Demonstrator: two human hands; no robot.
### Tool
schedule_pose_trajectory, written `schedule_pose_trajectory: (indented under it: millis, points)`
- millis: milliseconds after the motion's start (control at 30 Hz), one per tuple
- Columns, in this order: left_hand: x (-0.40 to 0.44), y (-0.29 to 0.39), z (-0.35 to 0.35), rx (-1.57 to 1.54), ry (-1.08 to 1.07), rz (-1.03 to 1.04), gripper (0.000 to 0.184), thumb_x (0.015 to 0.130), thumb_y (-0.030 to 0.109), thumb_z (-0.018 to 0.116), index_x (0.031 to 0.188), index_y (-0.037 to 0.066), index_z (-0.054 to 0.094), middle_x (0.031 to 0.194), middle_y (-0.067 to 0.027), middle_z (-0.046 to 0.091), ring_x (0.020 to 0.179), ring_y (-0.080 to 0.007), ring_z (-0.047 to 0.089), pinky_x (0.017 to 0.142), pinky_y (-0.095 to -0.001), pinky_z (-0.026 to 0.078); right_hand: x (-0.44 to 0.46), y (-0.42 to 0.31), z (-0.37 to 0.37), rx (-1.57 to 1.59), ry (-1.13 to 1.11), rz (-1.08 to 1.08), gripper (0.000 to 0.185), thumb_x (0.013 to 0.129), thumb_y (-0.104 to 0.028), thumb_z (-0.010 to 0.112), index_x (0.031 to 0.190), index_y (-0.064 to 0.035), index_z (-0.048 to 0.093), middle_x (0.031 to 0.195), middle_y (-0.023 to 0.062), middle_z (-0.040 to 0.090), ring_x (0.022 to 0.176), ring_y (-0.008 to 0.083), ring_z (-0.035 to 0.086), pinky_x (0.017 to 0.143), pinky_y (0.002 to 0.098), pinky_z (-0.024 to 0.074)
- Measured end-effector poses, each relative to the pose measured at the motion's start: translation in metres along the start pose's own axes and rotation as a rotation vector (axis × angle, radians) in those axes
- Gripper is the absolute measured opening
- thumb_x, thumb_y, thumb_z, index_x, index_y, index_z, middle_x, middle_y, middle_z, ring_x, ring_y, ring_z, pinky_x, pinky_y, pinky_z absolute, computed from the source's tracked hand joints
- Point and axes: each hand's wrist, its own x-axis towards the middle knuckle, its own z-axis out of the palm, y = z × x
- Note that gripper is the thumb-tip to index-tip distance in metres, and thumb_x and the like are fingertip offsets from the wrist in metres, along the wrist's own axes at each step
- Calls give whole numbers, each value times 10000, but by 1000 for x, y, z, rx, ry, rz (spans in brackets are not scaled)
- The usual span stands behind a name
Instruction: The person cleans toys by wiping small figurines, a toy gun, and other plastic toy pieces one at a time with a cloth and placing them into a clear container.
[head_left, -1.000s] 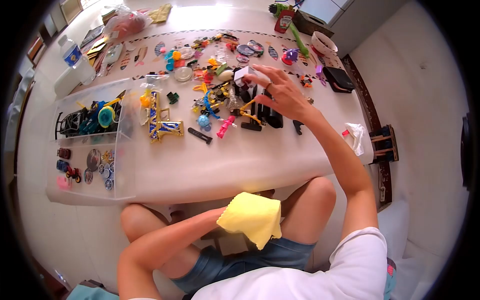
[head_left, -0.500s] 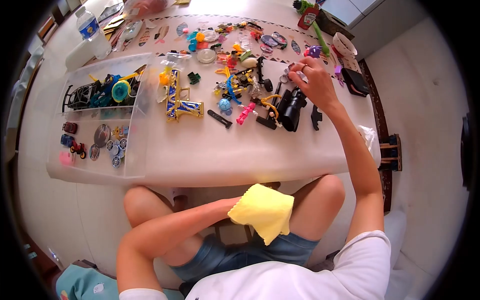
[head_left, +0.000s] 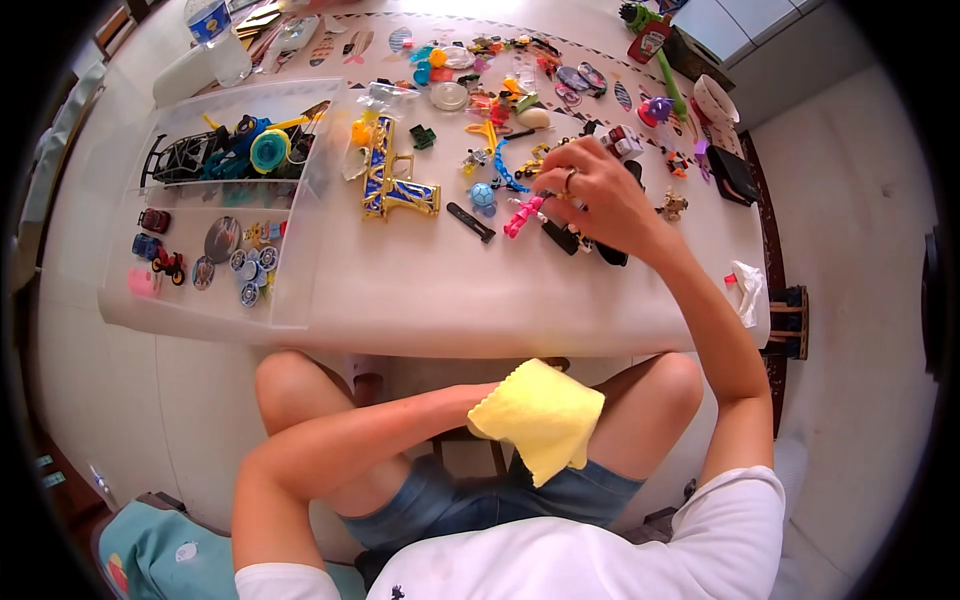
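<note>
My right hand (head_left: 605,200), a ring on one finger, is over the toys at the table's right side. Its fingers are curved and apart, close to a pink figurine (head_left: 522,217). Partly hidden under it are a black cylindrical piece (head_left: 612,256) and several small parts; contact with them cannot be made out. A blue ball-shaped toy (head_left: 482,195) and a black strip (head_left: 470,222) lie to its left. Low over my lap, my left hand (head_left: 487,402) holds a scalloped yellow cloth (head_left: 545,420), which drapes over it and hides the fingers.
A blue-and-gold toy pistol (head_left: 395,175) lies beside a clear divided box (head_left: 310,215) of toys. Further back are a round clear lid (head_left: 449,96), a water bottle (head_left: 218,45) and many small pieces. A black wallet (head_left: 733,173) and crumpled tissue (head_left: 745,290) lie right.
My right hand has moved left and nearer, from the back-right pieces to above the black piece and pink figurine. My left hand stays under the cloth. The whole view has shifted slightly.
</note>
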Motion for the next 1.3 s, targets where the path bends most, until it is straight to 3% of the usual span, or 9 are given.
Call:
schedule_pose_trajectory:
  millis: [300, 400, 533, 767, 933, 1067, 1200, 1233, 1300]
  points:
    - [-10, 11, -2, -71, -17, 77, 405, 824, 147, 573, 1197, 52, 448, 1170, -75, 495, 1032, -158, 499, 892, -301, 394, 33, -32, 43, -109, -36, 33, 283, 707, -230, 638, 945, -78, 625, 870, 71, 564, 901, 223, 510, 784, 315, 445]
    - [-16, 23, -5, -149, -17, 162, 410, 831, 147, 562, 1208, 49, 435, 1181, -80, 488, 1044, -164, 496, 902, -309, 392, 39, -34, 46, -102, -134, 74, 260, 692, -145, 635, 939, -86, 582, 895, 69, 536, 915, 229, 488, 795, 325, 429]
    - [-19, 37, -9, -391, 5, 328, 417, 840, 146, 548, 1223, 45, 417, 1195, -86, 478, 1059, -173, 492, 914, -320, 390, 37, -42, 37, 146, -100, 166, 294, 648, -43, 600, 934, -106, 572, 897, 94, 526, 864, 267, 519, 767, 317, 447]
    - [-36, 76, -9, -621, 266, 500, 483, 832, 195, 566, 1255, 55, 378, 1202, -85, 478, 1064, -164, 490, 915, -319, 388, 4, -53, -32, 1005, 354, 388, 329, 700, 12, 570, 1020, -47, 518, 875, 34, 524, 791, 122, 531, 701, 236, 450]
    - [-45, 112, -3, -465, 403, 623, 495, 830, 195, 572, 1257, 51, 367, 1219, -80, 450, 1071, -149, 473, 906, -316, 395, -34, -89, -60, 689, -74, 207, 408, 674, 12, 598, 1066, -45, 501, 942, 49, 560, 806, 123, 523, 731, 250, 434]
    - [-43, 135, -3, 111, 444, 446, 527, 821, 173, 577, 1276, 58, 337, 1247, -79, 408, 1095, -162, 435, 931, -314, 374, -44, -93, -34, 590, 82, 121, 491, 632, -12, 627, 1102, -64, 498, 957, 66, 554, 853, 198, 503, 763, 286, 415]
    - [-48, 116, -9, 186, 582, 400, 498, 820, 170, 577, 1256, 55, 364, 1210, -81, 441, 1076, -159, 459, 907, -305, 398, -58, -98, -27, 626, 170, 63, 487, 663, -48, 643, 1123, -109, 496, 1031, 95, 520, 893, 268, 489, 799, 322, 414]
    - [-49, 89, -25, -318, 532, 493, 403, 834, 164, 561, 1200, 51, 435, 1144, -58, 493, 1014, -135, 487, 883, -294, 404, -59, -102, -26, 581, 175, 61, 486, 666, -53, 644, 1125, -109, 495, 1037, 96, 513, 897, 273, 490, 800, 330, 416]
    - [-52, 87, -25, -464, 603, 527, 359, 844, 154, 545, 1173, 45, 452, 1132, -64, 504, 993, -135, 504, 876, -299, 414, -63, -104, -23, 504, 150, 34, 491, 670, -61, 648, 1132, -110, 487, 1039, 93, 498, 908, 284, 494, 790, 354, 428]
